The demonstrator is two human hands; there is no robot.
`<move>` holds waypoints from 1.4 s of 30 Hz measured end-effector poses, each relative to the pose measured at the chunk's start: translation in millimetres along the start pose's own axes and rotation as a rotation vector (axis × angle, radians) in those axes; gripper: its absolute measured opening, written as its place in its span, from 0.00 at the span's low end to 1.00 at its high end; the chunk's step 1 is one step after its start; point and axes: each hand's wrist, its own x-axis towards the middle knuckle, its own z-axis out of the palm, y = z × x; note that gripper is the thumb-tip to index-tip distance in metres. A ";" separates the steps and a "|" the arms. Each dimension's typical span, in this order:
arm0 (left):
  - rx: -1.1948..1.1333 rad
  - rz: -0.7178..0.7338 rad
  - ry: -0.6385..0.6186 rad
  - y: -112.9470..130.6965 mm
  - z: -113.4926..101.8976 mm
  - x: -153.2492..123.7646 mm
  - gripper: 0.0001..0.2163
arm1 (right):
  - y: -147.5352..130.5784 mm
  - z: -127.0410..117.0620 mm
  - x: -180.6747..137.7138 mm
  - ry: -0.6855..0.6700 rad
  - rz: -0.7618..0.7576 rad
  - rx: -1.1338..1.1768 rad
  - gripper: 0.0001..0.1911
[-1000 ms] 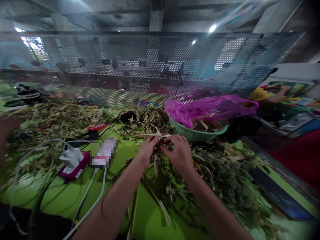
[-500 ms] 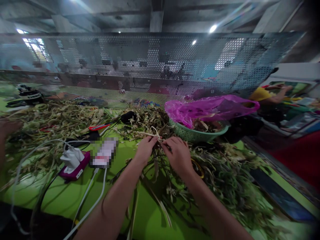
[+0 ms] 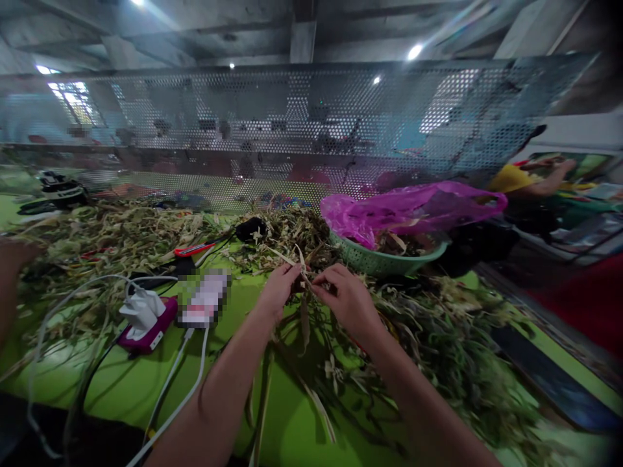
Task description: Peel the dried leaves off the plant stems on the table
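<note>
My left hand (image 3: 278, 290) and my right hand (image 3: 344, 298) meet over the green table (image 3: 121, 383), fingers pinched on a pale dried leaf strip (image 3: 303, 285) that hangs down between them. The strip's ends stick up past my fingertips. Under and around both hands lies a heap of dried leaves and stalks (image 3: 438, 344). A green basket (image 3: 384, 261) lined with a pink plastic bag (image 3: 409, 211) stands just behind my right hand.
A white charger on a magenta power strip (image 3: 145, 321) with cables lies at the left, beside a blurred phone (image 3: 204, 298). Red-handled scissors (image 3: 195, 248) rest further back. A perforated metal screen (image 3: 292, 123) runs behind. Another person's arm (image 3: 12, 272) shows at far left; someone in yellow (image 3: 525, 181) is at the right.
My hands have stayed together on the strip, shifting slightly as the fingers work it; the strip's upper ends now point more upward. The view has tilted a little.
</note>
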 end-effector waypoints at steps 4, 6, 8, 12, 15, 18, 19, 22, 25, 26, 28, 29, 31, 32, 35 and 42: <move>0.158 0.037 -0.110 -3.0 2.9 -2.2 0.13 | 15.2 4.5 3.4 0.114 0.165 0.258 0.12; 0.162 0.035 -0.229 -4.7 6.9 -4.7 0.13 | 21.8 7.8 4.3 0.116 0.231 0.390 0.13; 0.149 0.010 -0.309 -4.8 11.1 -8.0 0.13 | 25.8 10.5 4.6 0.099 0.296 0.537 0.13; 0.155 -0.069 -0.366 -0.2 15.4 -14.7 0.13 | 26.8 13.1 4.1 0.144 0.402 0.680 0.12; 0.173 -0.100 -0.404 2.9 15.0 -17.6 0.13 | 25.9 14.5 4.1 0.217 0.451 0.716 0.13; 0.154 -0.138 -0.394 2.1 13.6 -17.2 0.13 | 25.8 14.0 5.1 0.229 0.457 0.735 0.14; 0.139 -0.137 -0.374 1.1 13.1 -16.2 0.13 | 25.8 12.9 5.6 0.216 0.452 0.743 0.14; 0.058 -0.089 -0.259 -1.4 11.1 -11.7 0.14 | 25.3 8.1 6.8 0.139 0.453 0.791 0.16; -0.037 -0.055 -0.140 -1.5 8.1 -7.5 0.14 | 24.5 5.0 6.4 -0.002 0.436 0.750 0.16; -0.062 -0.063 -0.121 -1.2 7.1 -6.7 0.13 | 24.4 5.0 6.0 -0.047 0.420 0.707 0.16; -0.116 -0.099 -0.117 -0.7 5.5 -5.8 0.13 | 25.1 6.2 5.2 -0.090 0.387 0.633 0.16; -0.145 -0.121 -0.127 -0.4 5.0 -5.8 0.14 | 25.9 7.0 4.8 -0.089 0.374 0.613 0.15; -0.187 -0.150 -0.139 0.3 4.7 -6.4 0.15 | 28.0 8.4 4.4 -0.065 0.354 0.591 0.15; -0.191 -0.156 -0.142 0.8 4.9 -6.9 0.14 | 28.9 8.7 4.4 -0.056 0.344 0.579 0.15; -0.159 -0.148 -0.141 3.0 5.7 -8.6 0.13 | 30.2 8.1 4.5 -0.039 0.294 0.502 0.16; -0.174 -0.157 -0.099 3.5 7.2 -9.1 0.15 | 27.1 5.7 3.5 0.027 0.237 0.263 0.15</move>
